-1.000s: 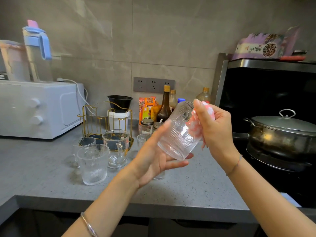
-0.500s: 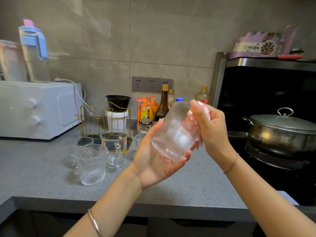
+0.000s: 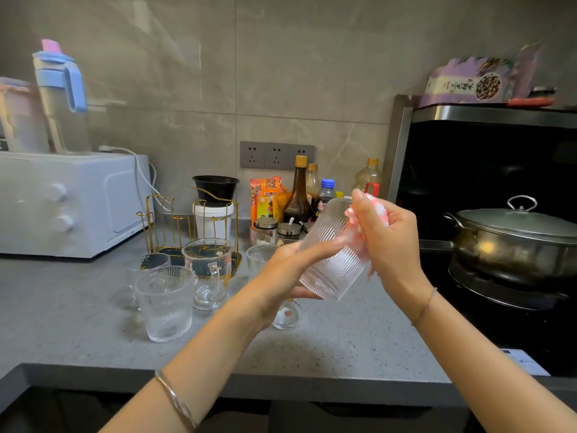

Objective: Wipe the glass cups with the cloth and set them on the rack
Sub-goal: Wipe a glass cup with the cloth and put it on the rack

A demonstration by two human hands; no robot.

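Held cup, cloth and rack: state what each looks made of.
The cup looks like clear glossy glass, vertically ribbed; the pink cloth shows through it. The cloth seems to be soft fabric, perhaps microfibre, since it bunches in the right hand. The rack looks like thin metal wire with a shiny gold finish, plated or painted.

Hands wipe ribbed cup [image 3: 331, 257].

Before me the grey tabletop [image 3: 78, 307] carries a white microwave [image 3: 68, 204] at the left, a gold wire rack [image 3: 187, 220] beside it, glass cups [image 3: 164, 304] standing in front of the rack, and sauce bottles [image 3: 298, 195] by the wall.
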